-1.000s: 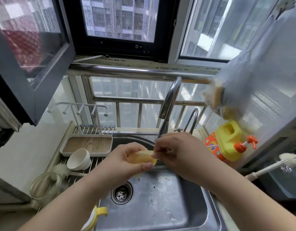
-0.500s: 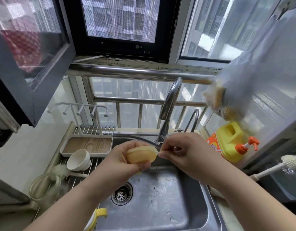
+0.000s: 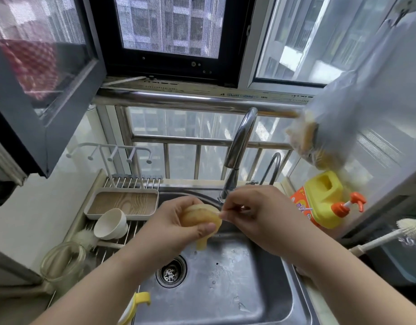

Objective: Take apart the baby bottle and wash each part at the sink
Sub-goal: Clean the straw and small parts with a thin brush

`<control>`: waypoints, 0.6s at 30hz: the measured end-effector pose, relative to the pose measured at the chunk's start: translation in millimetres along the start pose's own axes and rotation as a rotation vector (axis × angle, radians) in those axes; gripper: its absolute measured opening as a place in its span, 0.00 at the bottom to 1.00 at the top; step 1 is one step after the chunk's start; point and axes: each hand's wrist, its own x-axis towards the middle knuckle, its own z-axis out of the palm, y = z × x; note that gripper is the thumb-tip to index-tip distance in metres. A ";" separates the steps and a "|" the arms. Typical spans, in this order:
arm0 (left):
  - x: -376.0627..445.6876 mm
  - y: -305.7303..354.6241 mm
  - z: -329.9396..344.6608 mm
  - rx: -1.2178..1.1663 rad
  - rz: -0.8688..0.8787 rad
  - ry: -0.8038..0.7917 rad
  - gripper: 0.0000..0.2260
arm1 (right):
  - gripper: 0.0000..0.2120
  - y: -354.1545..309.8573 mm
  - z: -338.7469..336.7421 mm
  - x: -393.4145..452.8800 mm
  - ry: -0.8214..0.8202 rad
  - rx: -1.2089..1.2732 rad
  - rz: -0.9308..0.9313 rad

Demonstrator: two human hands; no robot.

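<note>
The left hand (image 3: 179,228) is gripping the yellowish teat (image 3: 200,219) over the sink (image 3: 268,289), below the tap (image 3: 239,146). The right hand (image 3: 256,214) is pinching its rim. Advice: keep the grip firm; peel the rim evenly to avoid tearing.

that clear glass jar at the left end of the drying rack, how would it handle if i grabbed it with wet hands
The clear glass jar is probably slippery when wet, since its wall looks smooth. Being glass, it is likely fragile and fairly heavy for its size. It sits by the edge of the metal drying rack, so a push might tip it off the bars.
</note>
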 end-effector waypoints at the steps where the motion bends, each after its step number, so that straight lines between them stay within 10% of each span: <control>1: -0.1 0.8 2.3 0.016 0.003 -0.008 0.08 | 0.06 -2.5 0.3 1.7 0.004 -0.008 -0.015; 18: -3.2 -1.4 -3.3 -0.156 0.004 -0.018 0.14 | 0.06 4.8 0.5 -3.7 -0.011 0.014 0.006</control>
